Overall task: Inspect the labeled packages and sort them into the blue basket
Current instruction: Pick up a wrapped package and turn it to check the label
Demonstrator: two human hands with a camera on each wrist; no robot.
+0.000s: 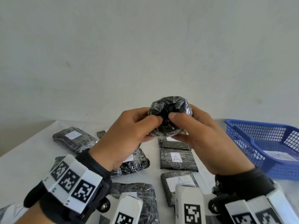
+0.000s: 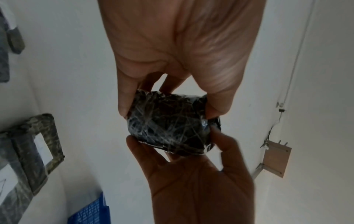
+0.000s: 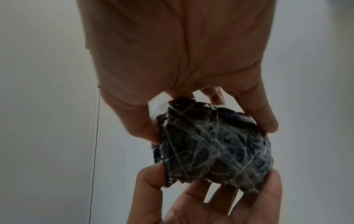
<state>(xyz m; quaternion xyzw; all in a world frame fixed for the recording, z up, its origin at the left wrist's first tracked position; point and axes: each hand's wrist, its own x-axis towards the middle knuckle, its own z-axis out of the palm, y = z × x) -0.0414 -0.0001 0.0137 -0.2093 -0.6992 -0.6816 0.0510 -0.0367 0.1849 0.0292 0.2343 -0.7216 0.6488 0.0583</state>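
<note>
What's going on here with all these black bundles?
A person holds one round black wrapped package up in both hands, the left hand and right hand gripping it from either side, seemingly looking it over. More packages, such as one labeled A, lie on the white table. The blue basket sits to the right.

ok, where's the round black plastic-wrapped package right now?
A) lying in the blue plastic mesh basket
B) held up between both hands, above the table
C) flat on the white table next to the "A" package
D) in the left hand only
B: the round black plastic-wrapped package is gripped by the left hand and the right hand together, raised over the white table, well clear of the blue plastic mesh basket.
</note>
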